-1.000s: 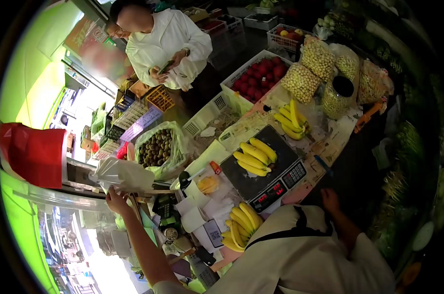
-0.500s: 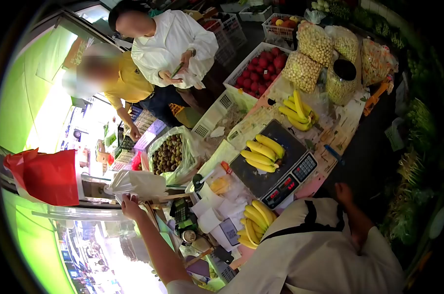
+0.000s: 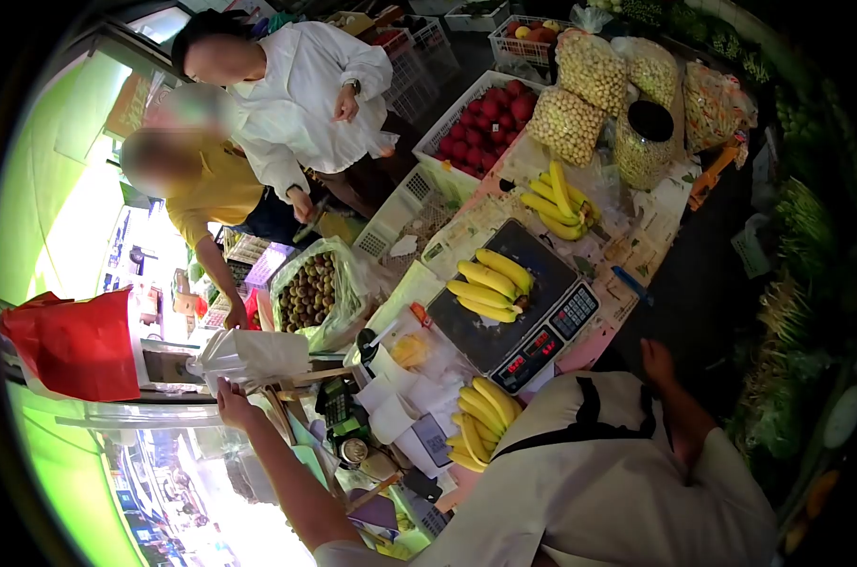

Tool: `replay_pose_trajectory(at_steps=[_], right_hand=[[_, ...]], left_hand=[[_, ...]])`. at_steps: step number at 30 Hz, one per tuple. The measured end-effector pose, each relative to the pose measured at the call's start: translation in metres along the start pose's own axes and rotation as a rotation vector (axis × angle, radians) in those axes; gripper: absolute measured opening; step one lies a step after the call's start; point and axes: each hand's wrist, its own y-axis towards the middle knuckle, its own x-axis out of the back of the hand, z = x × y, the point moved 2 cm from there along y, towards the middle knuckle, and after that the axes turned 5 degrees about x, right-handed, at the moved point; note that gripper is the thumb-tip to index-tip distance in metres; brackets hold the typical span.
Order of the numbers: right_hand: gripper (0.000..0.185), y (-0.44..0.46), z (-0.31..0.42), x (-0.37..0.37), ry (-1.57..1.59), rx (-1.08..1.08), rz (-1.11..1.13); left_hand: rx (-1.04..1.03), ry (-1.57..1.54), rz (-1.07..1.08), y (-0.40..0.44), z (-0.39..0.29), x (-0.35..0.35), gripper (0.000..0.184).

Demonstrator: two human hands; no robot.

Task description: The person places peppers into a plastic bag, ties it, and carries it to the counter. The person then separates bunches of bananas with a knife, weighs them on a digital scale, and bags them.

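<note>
My left hand (image 3: 234, 404) is closed on the edge of a stack of white plastic bags (image 3: 253, 357), which hangs beside a red bag (image 3: 74, 345). My right hand (image 3: 657, 361) hangs low near the counter's right edge; its fingers are too dark and small to make out. On the black scale (image 3: 457, 333) with red lit digits lies a bunch of bananas (image 3: 490, 285). A second bunch (image 3: 482, 422) rests against my apron at the near edge, and a third (image 3: 561, 203) lies beyond the scale.
Two people stand across the counter, one in a white top (image 3: 305, 94), one in yellow (image 3: 216, 184). Around the counter (image 3: 636, 255) are a crate of red fruit (image 3: 485, 128), a bag of round brown fruit (image 3: 307, 291), bags of pale nuts (image 3: 565, 123) and a jar (image 3: 644, 146).
The person in yellow has come into view and reaches down beside the brown fruit. The person in white has lowered one hand and parted both hands. My left hand stays at the white bags.
</note>
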Motion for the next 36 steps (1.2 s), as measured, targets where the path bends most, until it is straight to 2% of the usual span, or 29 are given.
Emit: replay_pose_trajectory(at_steps=[2, 4, 5, 6, 9, 10, 11, 12, 14, 16, 18, 20, 23, 26, 30, 32, 33, 34, 36], right_hand=[[0.040, 0.003, -0.006, -0.001, -0.019, -0.033, 0.034], [0.040, 0.007, -0.013, -0.003, -0.047, -0.060, 0.070], [0.040, 0.005, -0.013, -0.005, -0.048, -0.040, 0.007], [0.040, 0.004, -0.014, -0.007, -0.049, -0.019, -0.053], [0.039, 0.003, -0.011, -0.006, -0.036, 0.033, -0.027], [0.039, 0.004, -0.007, -0.002, -0.050, 0.045, -0.011], [0.038, 0.004, 0.004, 0.005, -0.078, -0.017, 0.069], [0.037, 0.004, -0.001, 0.005, -0.107, -0.080, 0.149], [0.034, 0.002, -0.069, -0.027, -0.191, 0.311, -0.007], [0.031, 0.004, -0.043, -0.014, 0.066, 0.057, 0.114], [0.035, 0.005, -0.037, -0.012, 0.051, 0.146, 0.018], [0.037, 0.013, -0.053, -0.015, 0.053, 0.071, 0.069], [0.039, 0.023, -0.042, -0.016, 0.105, 0.188, 0.026], [0.039, 0.040, -0.039, -0.026, 0.185, 0.098, 0.066], [0.040, 0.057, 0.003, -0.010, 0.136, 0.144, 0.106], [0.040, 0.063, 0.010, -0.003, 0.060, 0.147, 0.171], [0.040, 0.067, 0.009, -0.003, 0.056, 0.149, 0.171], [0.039, 0.073, 0.009, -0.003, 0.104, 0.168, 0.142], [0.039, 0.074, 0.023, 0.001, 0.149, 0.183, 0.111]], left_hand=[[0.003, 0.059, 0.019, 0.000, -0.001, 0.003, 0.032], [-0.032, 0.145, -0.049, -0.011, -0.009, -0.003, 0.037], [-0.045, 0.173, -0.059, -0.015, -0.012, -0.004, 0.040], [-0.086, 0.175, -0.037, -0.011, -0.008, -0.004, 0.042], [-0.249, 0.370, 0.025, -0.014, -0.004, -0.005, 0.044], [-0.316, 0.406, 0.047, -0.020, -0.004, -0.010, 0.045], [-0.380, 0.557, 0.069, -0.024, -0.006, -0.011, 0.045], [-0.386, 0.565, 0.128, -0.031, -0.007, -0.013, 0.043], [-0.275, 0.375, 0.217, -0.013, 0.007, -0.006, 0.035], [-0.395, 0.536, 0.233, -0.021, -0.001, 0.000, 0.030], [-0.280, 0.544, 0.285, -0.036, -0.014, 0.004, 0.029], [-0.189, 0.417, 0.299, -0.045, -0.022, 0.010, 0.030], [-0.107, 0.427, 0.330, -0.051, -0.031, 0.022, 0.029], [-0.093, 0.474, 0.360, -0.052, -0.019, 0.029, 0.028], [-0.126, 0.571, 0.414, -0.072, -0.002, 0.029, 0.027], [-0.042, 0.499, 0.401, -0.080, 0.004, 0.031, 0.029], [-0.088, 0.651, 0.366, -0.086, 0.004, 0.033, 0.035], [-0.086, 0.650, 0.363, -0.095, 0.004, 0.034, 0.035], [-0.109, 0.832, 0.497, -0.126, 0.000, 0.031, 0.035]])
